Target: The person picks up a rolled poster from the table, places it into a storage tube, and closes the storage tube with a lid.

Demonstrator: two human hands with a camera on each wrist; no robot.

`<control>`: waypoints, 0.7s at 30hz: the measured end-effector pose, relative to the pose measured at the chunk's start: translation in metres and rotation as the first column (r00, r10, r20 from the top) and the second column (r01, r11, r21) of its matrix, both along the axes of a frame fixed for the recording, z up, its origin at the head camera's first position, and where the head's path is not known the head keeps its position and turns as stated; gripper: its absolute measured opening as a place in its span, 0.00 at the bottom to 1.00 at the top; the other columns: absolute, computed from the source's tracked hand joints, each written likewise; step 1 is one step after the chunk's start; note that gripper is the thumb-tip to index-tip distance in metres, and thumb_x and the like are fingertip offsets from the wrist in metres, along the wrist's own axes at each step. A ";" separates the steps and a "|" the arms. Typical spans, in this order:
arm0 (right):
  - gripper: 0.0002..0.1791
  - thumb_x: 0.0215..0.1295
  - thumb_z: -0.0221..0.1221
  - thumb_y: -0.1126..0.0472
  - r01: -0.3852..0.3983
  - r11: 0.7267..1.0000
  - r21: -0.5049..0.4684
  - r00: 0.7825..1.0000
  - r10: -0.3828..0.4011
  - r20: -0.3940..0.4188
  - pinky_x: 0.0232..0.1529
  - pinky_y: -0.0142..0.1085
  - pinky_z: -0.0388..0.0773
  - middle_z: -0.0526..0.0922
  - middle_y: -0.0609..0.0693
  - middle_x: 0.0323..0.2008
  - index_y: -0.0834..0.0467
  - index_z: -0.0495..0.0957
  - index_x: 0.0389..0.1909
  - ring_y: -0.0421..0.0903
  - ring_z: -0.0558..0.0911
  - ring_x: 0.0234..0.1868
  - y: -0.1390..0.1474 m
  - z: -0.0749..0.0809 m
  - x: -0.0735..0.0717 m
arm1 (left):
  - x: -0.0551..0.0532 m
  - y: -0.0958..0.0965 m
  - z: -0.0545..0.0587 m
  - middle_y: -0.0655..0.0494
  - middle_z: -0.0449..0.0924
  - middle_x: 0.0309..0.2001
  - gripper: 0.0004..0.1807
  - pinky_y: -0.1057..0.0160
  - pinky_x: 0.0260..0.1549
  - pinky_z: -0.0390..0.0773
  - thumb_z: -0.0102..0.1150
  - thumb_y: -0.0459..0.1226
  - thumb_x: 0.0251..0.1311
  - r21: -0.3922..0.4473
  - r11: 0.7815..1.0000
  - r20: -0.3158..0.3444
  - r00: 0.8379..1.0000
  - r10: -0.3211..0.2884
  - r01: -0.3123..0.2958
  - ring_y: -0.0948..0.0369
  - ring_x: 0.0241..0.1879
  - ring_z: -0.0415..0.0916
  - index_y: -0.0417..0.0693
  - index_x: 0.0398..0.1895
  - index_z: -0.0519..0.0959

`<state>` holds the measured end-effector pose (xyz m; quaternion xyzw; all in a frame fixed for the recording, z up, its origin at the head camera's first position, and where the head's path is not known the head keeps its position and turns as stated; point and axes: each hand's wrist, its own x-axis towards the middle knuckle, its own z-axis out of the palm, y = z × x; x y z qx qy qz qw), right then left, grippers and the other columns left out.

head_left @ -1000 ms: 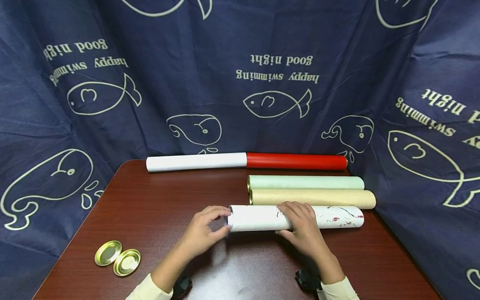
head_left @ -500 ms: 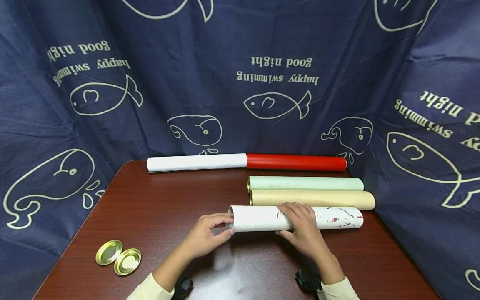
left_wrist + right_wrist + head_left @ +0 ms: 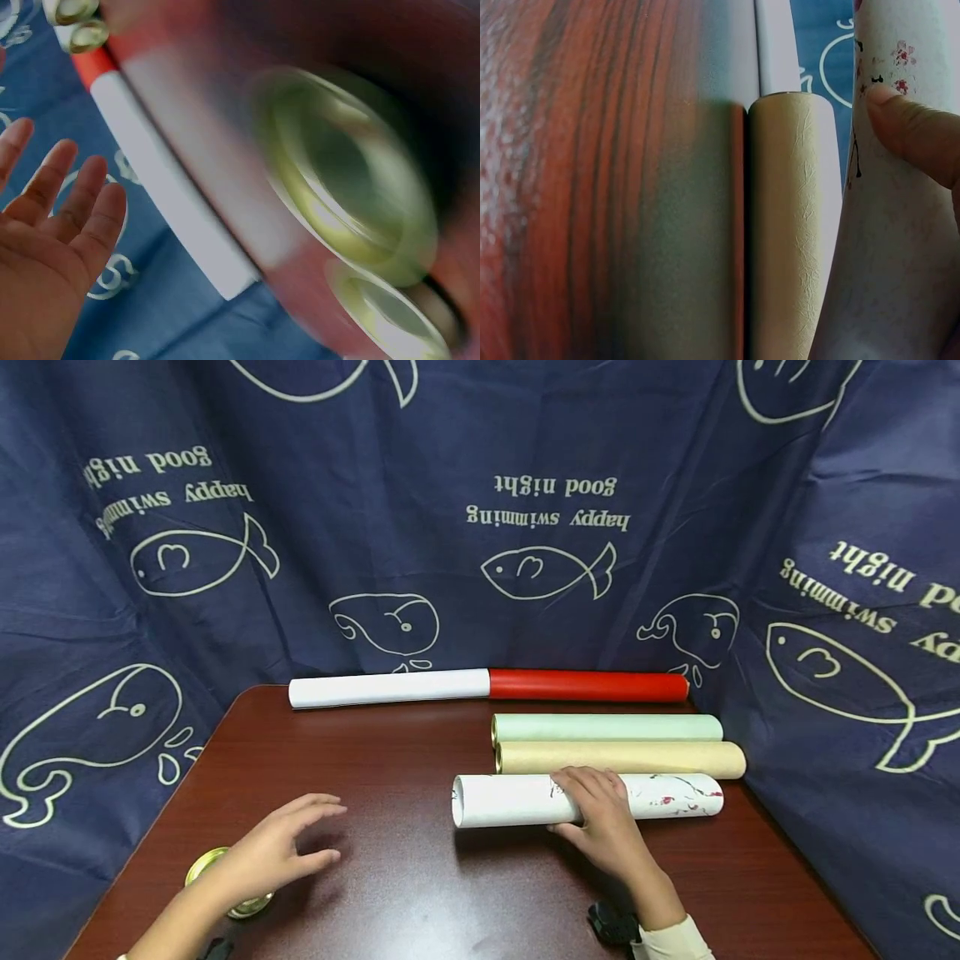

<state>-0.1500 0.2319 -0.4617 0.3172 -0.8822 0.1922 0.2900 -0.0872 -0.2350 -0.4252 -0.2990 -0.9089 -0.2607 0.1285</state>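
Lying crosswise at the near right of the dark red-brown table (image 3: 390,760): one white tube (image 3: 502,800), printed with dark branches and reddish blossoms toward its right end, round rim showing at its left.

Right hand (image 3: 596,814): gripping that tube around its middle, fingers over the top, thumb along the near side. Whether the tube rested fully on the wood, I couldn't tell.

Left hand (image 3: 281,847): fingers and thumb spread apart, nothing between them, well to the left of the tube.

Gold lids, two: one larger in the left wrist view (image 3: 345,247), blurred there; from the head, both were partly covered by the left forearm (image 3: 195,906).

Behind the printed tube, one cream tube (image 3: 618,760), close alongside; behind that, one pale green tube (image 3: 607,727), lying just beside it.

At the back edge, one long run of tubing, the white length (image 3: 390,688) on the left meeting the red length (image 3: 588,685) on the right.

Backdrop: navy cloth (image 3: 420,510), with pale fish, whales and upside-down lettering.
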 end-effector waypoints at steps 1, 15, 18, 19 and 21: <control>0.43 0.31 0.80 0.55 -0.001 1.000 -0.002 1.000 0.001 0.003 0.56 0.62 0.61 0.79 0.52 0.53 0.54 0.78 0.56 0.55 0.76 0.55 0.000 0.000 0.000 | 0.004 -0.007 -0.002 0.56 0.78 0.54 0.29 0.55 0.43 0.80 0.79 0.38 0.45 -0.049 0.999 -0.022 1.000 0.017 -0.018 0.55 0.51 0.77 0.51 0.54 0.81; 0.44 0.30 0.82 0.56 0.002 1.000 -0.024 1.000 -0.002 0.014 0.56 0.66 0.60 0.79 0.54 0.53 0.55 0.77 0.57 0.57 0.75 0.55 0.001 0.001 -0.001 | 0.033 -0.051 -0.014 0.64 0.76 0.42 0.31 0.54 0.37 0.77 0.81 0.52 0.34 -0.327 0.943 0.114 0.987 0.111 -0.068 0.57 0.40 0.75 0.54 0.45 0.84; 0.44 0.30 0.81 0.56 0.007 1.000 -0.024 1.000 -0.006 0.014 0.56 0.65 0.60 0.79 0.54 0.53 0.55 0.77 0.57 0.58 0.75 0.55 0.002 0.000 -0.001 | 0.034 -0.053 -0.017 0.66 0.76 0.39 0.30 0.55 0.34 0.76 0.82 0.50 0.32 -0.338 0.939 0.106 0.989 0.107 -0.065 0.60 0.36 0.74 0.52 0.43 0.84; 0.44 0.30 0.82 0.56 0.007 1.000 -0.026 1.000 -0.007 0.012 0.56 0.66 0.60 0.79 0.54 0.53 0.55 0.77 0.57 0.58 0.75 0.55 0.002 0.000 -0.001 | 0.034 -0.053 -0.019 0.66 0.75 0.38 0.30 0.56 0.33 0.76 0.82 0.49 0.31 -0.341 0.938 0.095 0.990 0.104 -0.066 0.61 0.35 0.74 0.51 0.42 0.84; 0.44 0.30 0.81 0.56 0.009 1.000 -0.027 1.000 -0.008 0.014 0.56 0.65 0.60 0.79 0.54 0.53 0.55 0.77 0.57 0.58 0.75 0.55 0.002 0.001 -0.001 | 0.034 -0.054 -0.022 0.66 0.74 0.36 0.29 0.56 0.32 0.75 0.82 0.47 0.30 -0.343 0.937 0.070 0.993 0.092 -0.062 0.62 0.34 0.73 0.50 0.41 0.84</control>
